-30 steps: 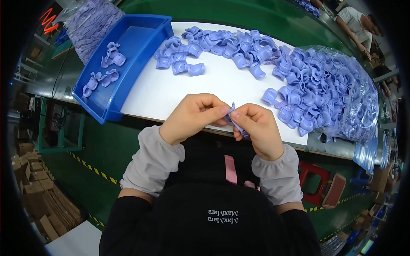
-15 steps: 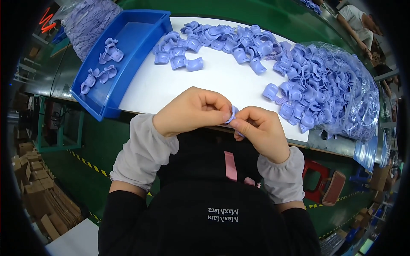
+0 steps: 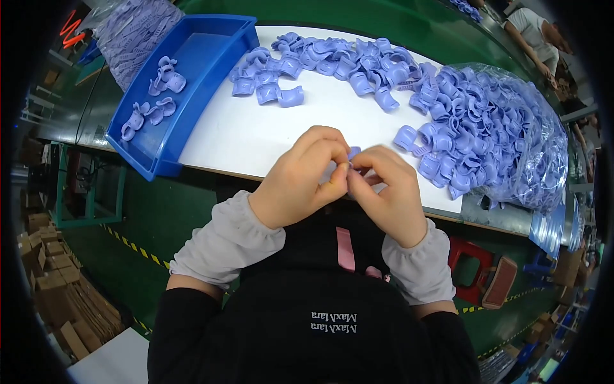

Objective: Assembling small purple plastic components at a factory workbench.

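Note:
My left hand and my right hand meet at the near edge of the white work surface. Between their pinched fingertips is a small lavender curved plastic piece; fingers cover most of it. Ahead of my hands lies a long heap of similar lavender curved pieces, with a few lying singly at its near side. To the left, a blue plastic bin holds several such pieces on its floor.
A clear bag spilling many lavender pieces covers the right end of the surface. Behind the bin stands another bag of lavender parts. A red stool is below the table at right. One person is at the far right.
Both hands have shifted slightly away from my body and closer together. My left hand has turned over the piece, which now shows less between the fingers.

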A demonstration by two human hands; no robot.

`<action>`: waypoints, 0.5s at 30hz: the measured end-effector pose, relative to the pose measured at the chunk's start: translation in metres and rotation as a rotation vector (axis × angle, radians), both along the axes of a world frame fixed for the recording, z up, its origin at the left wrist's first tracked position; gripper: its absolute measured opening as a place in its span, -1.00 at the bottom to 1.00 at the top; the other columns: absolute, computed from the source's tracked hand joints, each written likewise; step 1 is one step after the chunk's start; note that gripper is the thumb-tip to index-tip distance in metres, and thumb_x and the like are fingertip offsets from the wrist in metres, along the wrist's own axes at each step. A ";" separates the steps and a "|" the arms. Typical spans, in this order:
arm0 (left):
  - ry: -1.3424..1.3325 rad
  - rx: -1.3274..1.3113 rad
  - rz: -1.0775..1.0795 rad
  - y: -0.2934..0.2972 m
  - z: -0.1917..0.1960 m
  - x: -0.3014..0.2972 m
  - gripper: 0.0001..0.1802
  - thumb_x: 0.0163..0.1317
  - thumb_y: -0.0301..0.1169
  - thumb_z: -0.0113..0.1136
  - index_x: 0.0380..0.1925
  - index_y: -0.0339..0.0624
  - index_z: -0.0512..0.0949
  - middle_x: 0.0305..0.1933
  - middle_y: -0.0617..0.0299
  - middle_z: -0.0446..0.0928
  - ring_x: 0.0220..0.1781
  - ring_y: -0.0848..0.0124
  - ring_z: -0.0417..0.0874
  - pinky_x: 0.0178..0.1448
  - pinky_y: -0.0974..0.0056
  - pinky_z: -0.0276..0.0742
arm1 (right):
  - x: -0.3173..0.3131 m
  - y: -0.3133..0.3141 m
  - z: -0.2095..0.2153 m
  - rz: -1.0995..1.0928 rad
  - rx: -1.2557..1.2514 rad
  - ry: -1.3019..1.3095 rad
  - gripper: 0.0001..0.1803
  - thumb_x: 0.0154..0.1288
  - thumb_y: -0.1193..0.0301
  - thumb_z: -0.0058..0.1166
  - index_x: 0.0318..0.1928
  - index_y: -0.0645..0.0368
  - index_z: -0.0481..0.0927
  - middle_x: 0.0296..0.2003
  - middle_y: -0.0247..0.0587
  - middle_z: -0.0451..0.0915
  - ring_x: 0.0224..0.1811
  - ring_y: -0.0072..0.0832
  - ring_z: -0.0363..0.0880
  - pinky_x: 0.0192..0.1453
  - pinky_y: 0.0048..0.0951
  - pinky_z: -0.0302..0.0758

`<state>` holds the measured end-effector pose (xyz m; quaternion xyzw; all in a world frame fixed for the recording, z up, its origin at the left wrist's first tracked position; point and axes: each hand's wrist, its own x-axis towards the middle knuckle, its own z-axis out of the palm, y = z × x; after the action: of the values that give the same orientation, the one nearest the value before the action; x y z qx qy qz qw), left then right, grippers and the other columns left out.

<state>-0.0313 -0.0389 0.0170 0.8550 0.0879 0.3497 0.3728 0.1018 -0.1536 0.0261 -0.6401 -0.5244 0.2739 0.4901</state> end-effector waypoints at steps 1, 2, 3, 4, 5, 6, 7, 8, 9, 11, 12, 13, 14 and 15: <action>-0.025 0.100 -0.035 0.000 -0.001 0.000 -0.79 0.07 -0.62 0.16 -0.25 -0.31 0.44 -0.09 0.03 0.47 -0.13 0.28 0.60 0.04 0.37 0.50 | 0.000 0.001 -0.002 -0.055 0.102 -0.093 -0.88 0.10 0.65 0.12 -0.30 0.33 0.53 -0.32 -0.22 0.49 -0.31 -0.53 0.50 -0.25 -0.58 0.50; -0.025 0.102 -0.036 -0.002 -0.004 0.002 -0.79 0.07 -0.62 0.16 -0.25 -0.31 0.44 -0.09 0.03 0.47 -0.13 0.28 0.60 0.04 0.37 0.50 | 0.001 0.002 -0.004 -0.110 0.204 -0.185 -0.87 0.07 0.65 0.13 -0.31 0.31 0.53 -0.29 -0.20 0.47 -0.28 -0.49 0.48 -0.23 -0.57 0.48; -0.053 -0.019 0.015 -0.004 -0.010 0.005 -0.72 0.14 -0.59 0.13 -0.11 -0.33 0.40 -0.02 0.01 0.46 -0.07 0.28 0.59 0.08 0.37 0.48 | 0.002 0.003 -0.005 -0.110 0.207 -0.186 -0.87 0.07 0.65 0.13 -0.31 0.31 0.53 -0.29 -0.20 0.47 -0.28 -0.49 0.48 -0.23 -0.57 0.48; -0.081 -0.141 0.066 -0.005 -0.013 0.007 -0.65 0.22 -0.57 0.10 0.02 -0.34 0.37 0.05 0.00 0.45 -0.01 0.28 0.58 0.12 0.37 0.45 | 0.004 0.003 -0.007 -0.110 0.250 -0.206 -0.87 0.06 0.64 0.15 -0.32 0.29 0.53 -0.27 -0.20 0.45 -0.26 -0.47 0.45 -0.21 -0.55 0.45; -0.081 -0.138 0.066 -0.005 -0.012 0.004 -0.65 0.22 -0.57 0.10 0.02 -0.34 0.37 0.05 0.00 0.45 -0.01 0.28 0.58 0.12 0.37 0.45 | 0.005 0.003 -0.008 -0.110 0.293 -0.227 -0.86 0.05 0.63 0.16 -0.32 0.28 0.53 -0.25 -0.20 0.43 -0.24 -0.45 0.43 -0.19 -0.54 0.42; 0.022 -0.313 -0.058 -0.006 -0.012 -0.001 -0.60 0.27 -0.56 0.03 0.12 -0.37 0.29 0.12 -0.03 0.42 0.04 0.28 0.56 0.14 0.35 0.45 | 0.005 0.003 -0.008 -0.112 0.293 -0.225 -0.86 0.05 0.63 0.16 -0.32 0.28 0.53 -0.25 -0.20 0.43 -0.24 -0.45 0.43 -0.19 -0.54 0.42; 0.127 -0.487 -0.182 -0.007 -0.012 -0.003 -0.55 0.33 -0.54 -0.03 0.21 -0.39 0.22 0.18 -0.05 0.39 0.09 0.29 0.54 0.15 0.34 0.44 | 0.004 0.003 -0.009 -0.123 0.288 -0.198 -0.87 0.06 0.62 0.17 -0.33 0.28 0.53 -0.25 -0.20 0.43 -0.25 -0.44 0.43 -0.17 -0.52 0.40; 0.129 -0.487 -0.182 -0.007 -0.012 -0.003 -0.55 0.33 -0.54 -0.03 0.21 -0.39 0.22 0.18 -0.05 0.39 0.09 0.29 0.54 0.15 0.34 0.44 | 0.002 0.003 -0.009 -0.134 0.283 -0.170 -0.88 0.07 0.61 0.17 -0.34 0.28 0.52 -0.26 -0.20 0.44 -0.25 -0.43 0.44 -0.15 -0.50 0.38; 0.105 -0.444 -0.185 -0.007 -0.012 -0.002 -0.54 0.34 -0.56 -0.07 0.23 -0.41 0.19 0.20 -0.06 0.38 0.12 0.29 0.52 0.16 0.33 0.44 | 0.000 0.003 -0.009 -0.133 0.283 -0.169 -0.88 0.07 0.61 0.17 -0.34 0.28 0.52 -0.26 -0.20 0.44 -0.25 -0.43 0.44 -0.15 -0.50 0.38; 0.082 -0.400 -0.186 -0.007 -0.011 -0.002 -0.54 0.36 -0.57 -0.10 0.24 -0.43 0.16 0.22 -0.07 0.36 0.14 0.29 0.51 0.17 0.32 0.43 | -0.003 0.003 -0.009 -0.175 0.278 -0.095 -0.89 0.09 0.62 0.15 -0.34 0.28 0.51 -0.27 -0.20 0.44 -0.25 -0.42 0.44 -0.15 -0.47 0.38; 0.082 -0.354 -0.175 -0.006 -0.011 -0.002 -0.52 0.36 -0.57 -0.10 0.26 -0.43 0.15 0.22 -0.07 0.36 0.15 0.29 0.51 0.17 0.32 0.42 | -0.003 0.003 -0.009 -0.176 0.278 -0.095 -0.89 0.09 0.62 0.15 -0.34 0.28 0.51 -0.27 -0.20 0.44 -0.25 -0.42 0.44 -0.15 -0.47 0.38; 0.081 -0.309 -0.163 -0.006 -0.010 -0.002 -0.51 0.35 -0.58 -0.10 0.27 -0.42 0.13 0.23 -0.08 0.36 0.16 0.29 0.50 0.18 0.32 0.42 | -0.002 0.003 -0.010 -0.165 0.300 -0.133 -0.89 0.11 0.63 0.13 -0.32 0.28 0.50 -0.27 -0.18 0.44 -0.26 -0.39 0.44 -0.15 -0.45 0.39; 0.080 -0.308 -0.164 -0.006 -0.009 -0.002 -0.51 0.35 -0.58 -0.10 0.27 -0.42 0.13 0.23 -0.08 0.36 0.16 0.29 0.50 0.18 0.32 0.42 | -0.001 0.003 -0.011 -0.154 0.321 -0.170 -0.88 0.13 0.64 0.11 -0.30 0.28 0.49 -0.27 -0.16 0.45 -0.28 -0.36 0.44 -0.16 -0.43 0.39; 0.081 -0.308 -0.177 -0.005 -0.009 -0.002 -0.50 0.35 -0.58 -0.11 0.28 -0.42 0.13 0.22 -0.08 0.36 0.16 0.29 0.50 0.18 0.32 0.41 | 0.000 0.004 -0.011 -0.155 0.322 -0.171 -0.88 0.13 0.64 0.11 -0.30 0.28 0.49 -0.27 -0.16 0.45 -0.28 -0.36 0.44 -0.16 -0.43 0.39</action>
<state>-0.0330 -0.0444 0.0084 0.8056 0.0799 0.2631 0.5249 0.1014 -0.1500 0.0149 -0.6129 -0.5501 0.0926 0.5596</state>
